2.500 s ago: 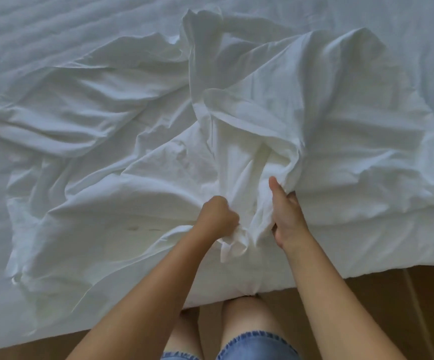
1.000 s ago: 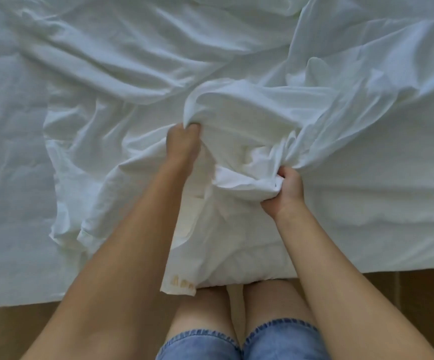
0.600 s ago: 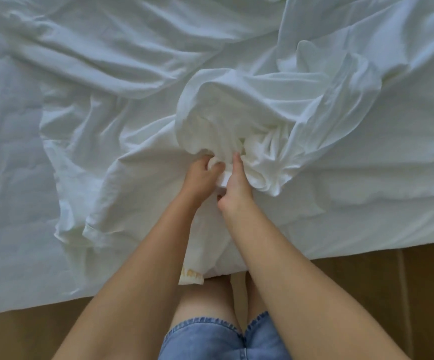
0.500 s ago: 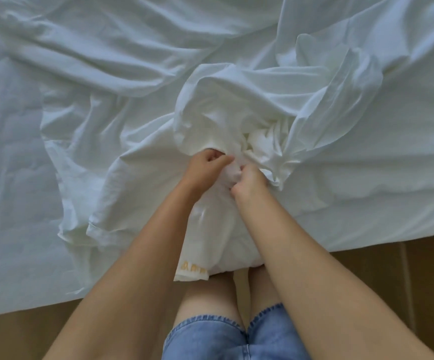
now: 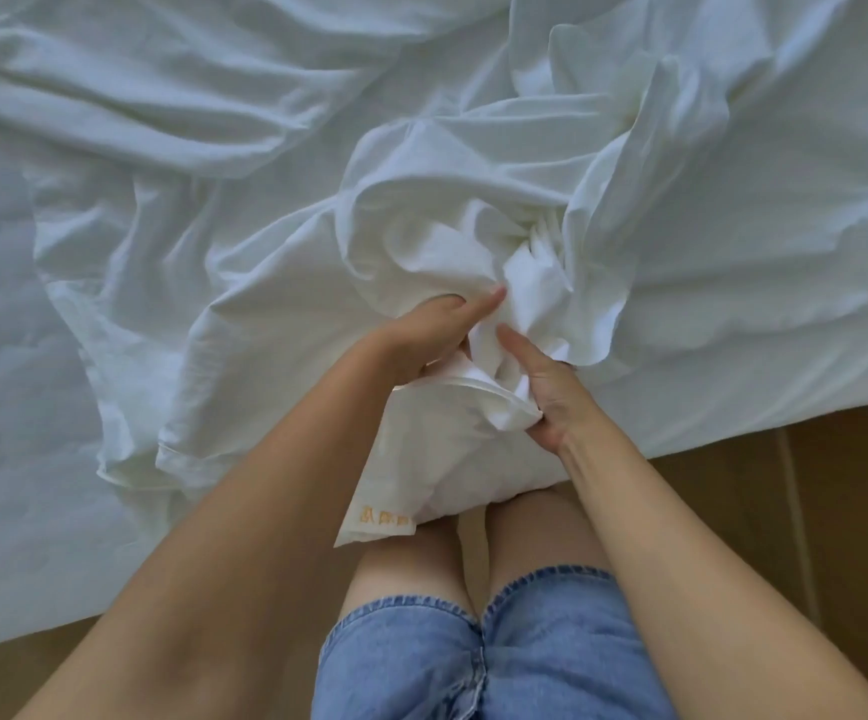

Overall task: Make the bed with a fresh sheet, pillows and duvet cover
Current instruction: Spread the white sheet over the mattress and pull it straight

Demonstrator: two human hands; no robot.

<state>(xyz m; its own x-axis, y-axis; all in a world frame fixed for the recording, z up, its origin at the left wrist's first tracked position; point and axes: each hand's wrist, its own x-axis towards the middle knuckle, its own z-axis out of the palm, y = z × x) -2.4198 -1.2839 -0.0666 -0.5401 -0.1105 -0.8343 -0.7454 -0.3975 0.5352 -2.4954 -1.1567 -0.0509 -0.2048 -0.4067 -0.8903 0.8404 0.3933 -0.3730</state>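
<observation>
Duvet cover (image 5: pixel 473 210), white and crumpled, hung an orange-stitched corner (image 5: pixel 382 519) over the near edge of the mattress (image 5: pixel 5 356), above wooden floor (image 5: pixel 837 511). Left hand (image 5: pixel 434 332) and right hand (image 5: pixel 548 394) gripped its bunched folds, fingers curled into cloth, thumbs out; beyond, it sprawled away rightward, long axis unclear.

I am in a bedroom. A big bed (image 5: pixel 5 407) fills most of what I see. A crumpled white sheet (image 5: pixel 213 96) lies spread over it. Next to the bed is a brown wood floor (image 5: pixel 837 511).
</observation>
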